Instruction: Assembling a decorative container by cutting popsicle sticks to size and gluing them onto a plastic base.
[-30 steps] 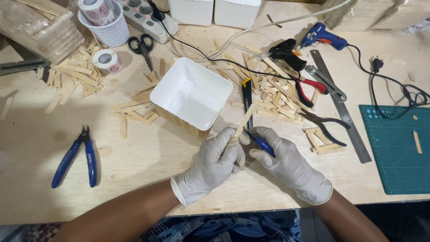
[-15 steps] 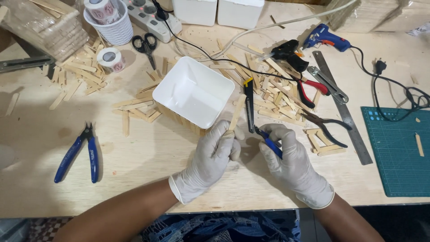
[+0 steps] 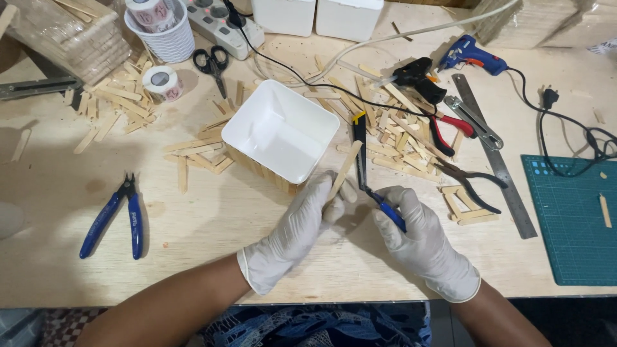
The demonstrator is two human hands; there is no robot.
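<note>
Thin wooden stick (image 3: 342, 172), tilted, pinched in grip of gloved left hand (image 3: 302, 225), just in front of white square tub (image 3: 281, 130) on the bench (image 3: 212, 257). Small saw (image 3: 361, 151) with blue handle clenched in gloved right hand (image 3: 421, 234), blade just beside the stick. Loose sticks (image 3: 398, 132) scattered around; blue cutters (image 3: 114, 217) well apart at left, green cutting mat (image 3: 575, 225) at right.

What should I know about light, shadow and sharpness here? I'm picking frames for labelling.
Head view: even overhead light, soft shadows beside the left hand and right hand; mild glare inside the white tub; the wooden stick and the small saw read sharply; slight wide-angle bending at the table edge; no motion blur visible.
</note>
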